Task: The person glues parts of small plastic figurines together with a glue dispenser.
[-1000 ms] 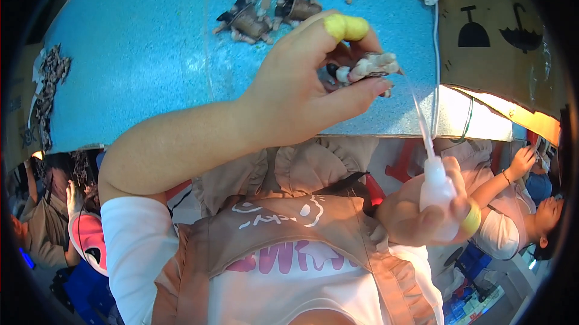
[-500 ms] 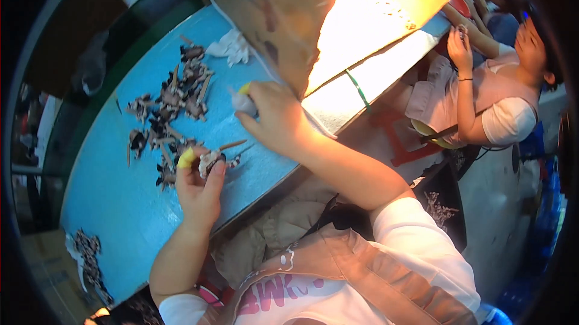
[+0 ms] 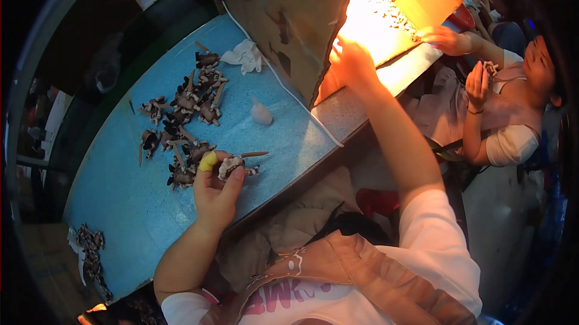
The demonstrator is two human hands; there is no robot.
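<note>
Seen from the head camera looking down, the left hand point(image 3: 218, 189) (its fingertip capped in a yellow cot) is closed around a small pale and dark figurine part point(image 3: 231, 166), holding it just above the blue work mat point(image 3: 120, 198), close beside a scattered heap of dark figurine pieces point(image 3: 187, 120). The right hand point(image 3: 353, 63) reaches far forward to the brightly lit tray point(image 3: 386, 29) under a cardboard hood point(image 3: 301, 11); glare hides whether its fingers grip anything. A small white squeeze bottle point(image 3: 260, 112) lies on the mat, untouched, and another person's hands point(image 3: 476, 84) work beside the tray.
</note>
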